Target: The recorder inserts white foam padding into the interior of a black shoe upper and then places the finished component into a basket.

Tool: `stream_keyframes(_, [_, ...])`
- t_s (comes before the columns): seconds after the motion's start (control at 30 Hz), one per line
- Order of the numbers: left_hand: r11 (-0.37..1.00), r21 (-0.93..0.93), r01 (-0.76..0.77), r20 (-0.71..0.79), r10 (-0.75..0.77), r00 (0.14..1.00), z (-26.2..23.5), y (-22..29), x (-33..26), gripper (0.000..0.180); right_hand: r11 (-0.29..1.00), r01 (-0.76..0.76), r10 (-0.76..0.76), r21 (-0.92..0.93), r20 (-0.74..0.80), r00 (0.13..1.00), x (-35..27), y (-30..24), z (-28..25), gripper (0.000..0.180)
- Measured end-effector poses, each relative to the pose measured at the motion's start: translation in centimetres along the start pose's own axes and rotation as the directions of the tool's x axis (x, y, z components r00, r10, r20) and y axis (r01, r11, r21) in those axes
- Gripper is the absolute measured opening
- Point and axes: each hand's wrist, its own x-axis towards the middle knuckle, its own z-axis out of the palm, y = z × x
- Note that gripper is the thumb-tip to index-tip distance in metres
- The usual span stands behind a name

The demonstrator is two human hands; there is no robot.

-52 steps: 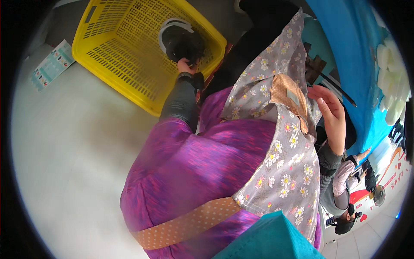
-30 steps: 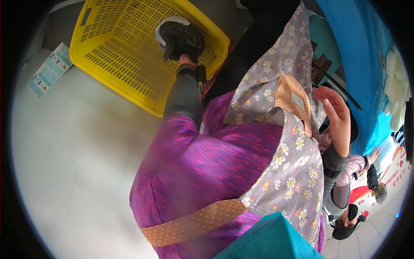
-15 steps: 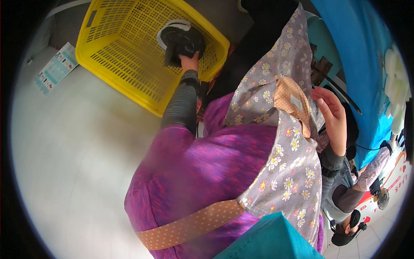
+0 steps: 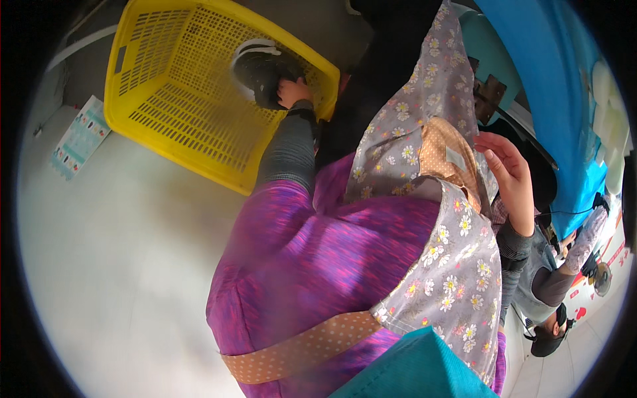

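Note:
My left hand [image 4: 292, 91] is inside the yellow plastic basket [image 4: 179, 157], its fingers closed on a dark, floppy shoe-like piece [image 4: 259, 66] with a white edge. The piece lies near the basket's right end and is slightly blurred, so its exact kind is unclear. On the other side of my body, my right hand [image 4: 509, 174] is raised beside the pocket of my flowered apron [image 4: 458, 272]. Its fingers are stretched out and loosely bent, with nothing visible in them. A thin dark rod [image 4: 527, 136] passes just behind its fingertips.
A blue cloth-like sheet [image 4: 551, 86] hangs along the right, with pale bundled pieces [image 4: 609, 119] beside it. Another person [image 4: 541, 285] in a dark cap is at the lower right. A printed sheet [image 4: 81, 138] lies left of the basket on the pale floor [image 4: 126, 265].
The basket sits slightly farther left in the view. My left hand and the dark piece have shifted a little, with the hand now turned more over it. My right hand stays nearly still.

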Motion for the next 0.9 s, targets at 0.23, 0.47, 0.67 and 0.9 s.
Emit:
stream_keyframes(0.23, [0.999, -0.052, 0.012, 0.243, 0.001, 0.970, 1.2, -2.2, 2.2, 0.062, 0.999, -0.003, 0.004, -0.045, 0.015, 1.000, 0.1, -0.8, -0.2, 0.030])
stream_keyframes(0.47, [0.914, -0.262, -0.309, 0.280, 0.379, 0.882, -3.9, -5.3, 0.7, 0.065, 1.000, -0.007, 0.007, -0.001, -0.038, 0.999, 0.1, 0.8, -0.8, 0.029])
stream_keyframes(0.67, [0.584, 0.268, -0.766, 0.201, 0.744, 0.638, -6.2, -7.1, -2.6, 0.046, 0.997, 0.024, -0.025, -0.071, -0.010, 1.000, 1.1, 1.2, -0.4, 0.027])
stream_keyframes(0.9, [0.560, 0.389, -0.732, 0.132, 0.752, 0.646, -4.3, -5.3, -1.4, 0.040, 0.989, 0.045, -0.053, -0.142, -0.049, 0.997, 0.4, 1.3, -0.2, 0.026])
